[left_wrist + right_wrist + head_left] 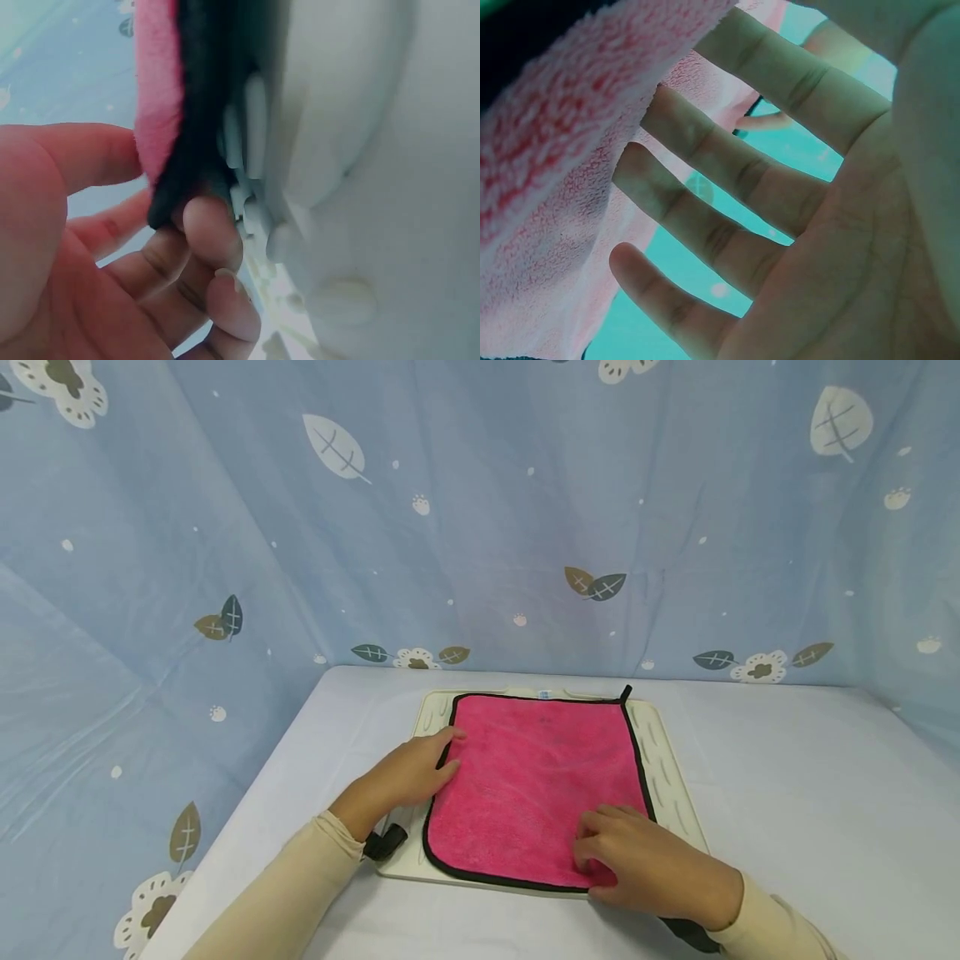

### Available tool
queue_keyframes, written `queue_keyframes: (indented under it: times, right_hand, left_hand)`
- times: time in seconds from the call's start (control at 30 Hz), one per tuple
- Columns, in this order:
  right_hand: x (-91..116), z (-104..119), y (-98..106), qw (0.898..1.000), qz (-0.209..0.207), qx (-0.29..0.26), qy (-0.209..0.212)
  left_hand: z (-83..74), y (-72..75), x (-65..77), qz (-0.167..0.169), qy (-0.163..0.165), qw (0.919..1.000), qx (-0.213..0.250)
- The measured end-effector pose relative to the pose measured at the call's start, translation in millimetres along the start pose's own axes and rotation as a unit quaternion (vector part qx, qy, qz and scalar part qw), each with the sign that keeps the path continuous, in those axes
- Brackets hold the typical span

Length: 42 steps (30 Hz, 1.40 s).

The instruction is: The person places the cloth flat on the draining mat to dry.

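Observation:
A pink plush cloth [536,777] with a black border and a small black loop at its far right corner lies spread on a cream board [663,760]. My left hand [412,768] is at the cloth's left edge. In the left wrist view, its thumb is against the pink side and other fingers [214,232] curl under the black border. My right hand [645,860] is over the near right corner. In the right wrist view, its fairly straight fingers [697,135] touch the plush surface.
The board rests on a white-covered table [810,793]. Behind and to the left hangs a blue curtain [480,527] with leaf and flower prints. A black strap [386,842] is on the left wrist, close to the board's near left corner.

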State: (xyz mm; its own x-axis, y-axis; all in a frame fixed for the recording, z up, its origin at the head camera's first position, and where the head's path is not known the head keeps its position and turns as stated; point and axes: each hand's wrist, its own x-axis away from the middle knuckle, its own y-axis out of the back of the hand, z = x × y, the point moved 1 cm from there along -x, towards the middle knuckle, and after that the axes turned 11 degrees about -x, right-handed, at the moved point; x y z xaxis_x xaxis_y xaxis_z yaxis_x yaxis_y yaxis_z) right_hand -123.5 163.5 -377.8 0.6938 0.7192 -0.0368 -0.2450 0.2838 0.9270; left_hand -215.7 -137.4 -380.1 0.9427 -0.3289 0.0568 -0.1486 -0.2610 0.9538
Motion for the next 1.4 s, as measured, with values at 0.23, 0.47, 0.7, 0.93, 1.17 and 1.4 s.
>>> queue_keyframes:
  times: [0.23,0.47,0.7,0.93,1.17,1.4]
  right_hand:
    - [0,1,1,1.000,-0.002,0.007,0.008]
    - [1,1,3,1.000,-0.001,0.007,0.007]
    - [0,3,4,1.000,-0.001,0.007,0.004]
    - [0,4,6,1.000,0.010,0.009,-0.006]
    - [0,6,6,1.000,0.007,0.009,-0.003]
    - [2,5,3,1.000,-0.002,0.001,0.018]
  left_hand:
    - [0.9,2.4,3.3,-0.009,-0.003,0.9999,0.001]
    - [4.6,1.8,4.0,-0.018,0.002,0.9996,-0.021]
    - [8.6,-0.6,4.6,-0.014,0.006,0.9988,-0.046]
    - [10.8,-4.5,3.3,-0.013,0.009,0.9986,-0.050]
    - [12.3,-6.3,4.4,-0.016,0.009,0.9981,-0.059]
    - [11.2,-6.7,6.6,-0.016,0.000,0.9975,-0.069]
